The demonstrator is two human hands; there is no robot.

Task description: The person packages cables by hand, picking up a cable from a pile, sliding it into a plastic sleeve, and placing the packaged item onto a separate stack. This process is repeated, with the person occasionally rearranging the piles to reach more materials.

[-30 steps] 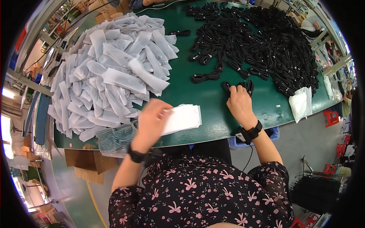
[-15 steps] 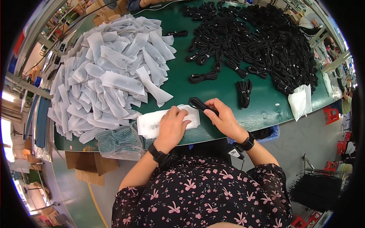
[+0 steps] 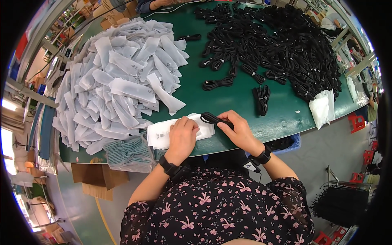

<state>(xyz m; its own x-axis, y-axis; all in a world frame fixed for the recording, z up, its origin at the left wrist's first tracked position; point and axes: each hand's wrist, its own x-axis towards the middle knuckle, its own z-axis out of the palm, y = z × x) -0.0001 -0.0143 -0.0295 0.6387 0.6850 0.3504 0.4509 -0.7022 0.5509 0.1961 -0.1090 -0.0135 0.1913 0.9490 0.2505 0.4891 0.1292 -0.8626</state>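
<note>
apparent bagging step: right fingers [image 3: 225, 114] pinch black cable [image 3: 209, 118] at white bags [image 3: 160, 135], left fingers [image 3: 183, 121] curl there, grip indeterminable; next move calls for aligning cable with bag.

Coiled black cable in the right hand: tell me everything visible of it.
The slim bundle of black, plastic-looking cable is folded into long loops. The thumb and fingers of the right hand grip one end and partly hide it. Its rounded free end points left, over the right part of the flat stack of thin white pouches; whether it touches them is unclear. No plug can be made out.
</note>
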